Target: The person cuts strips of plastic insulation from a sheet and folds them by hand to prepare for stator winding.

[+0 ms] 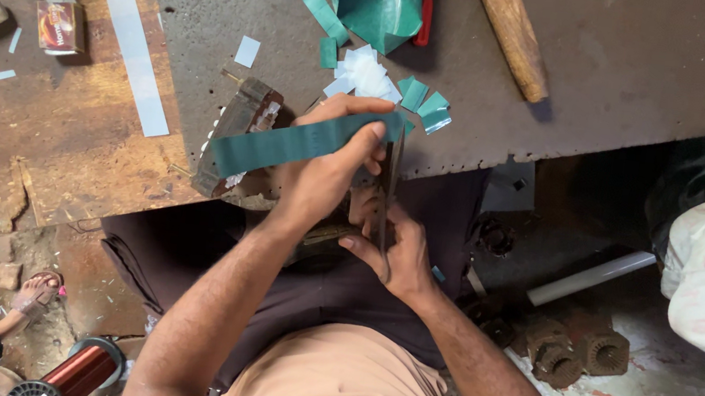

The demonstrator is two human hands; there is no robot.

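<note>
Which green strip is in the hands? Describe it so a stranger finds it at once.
Start at the grey metal bench and follow its near edge to the left hand. The long dark green strip is pinched there, stretching leftward. Unlike the small cut green pieces lying flat behind it, it is long and lifted.

On the counter [650, 73], cut pieces [383, 82] lie at twelve o'clock of the left hand [319, 177]; the wooden handle [513, 35] at two, the small box [58, 23] at ten.
</note>
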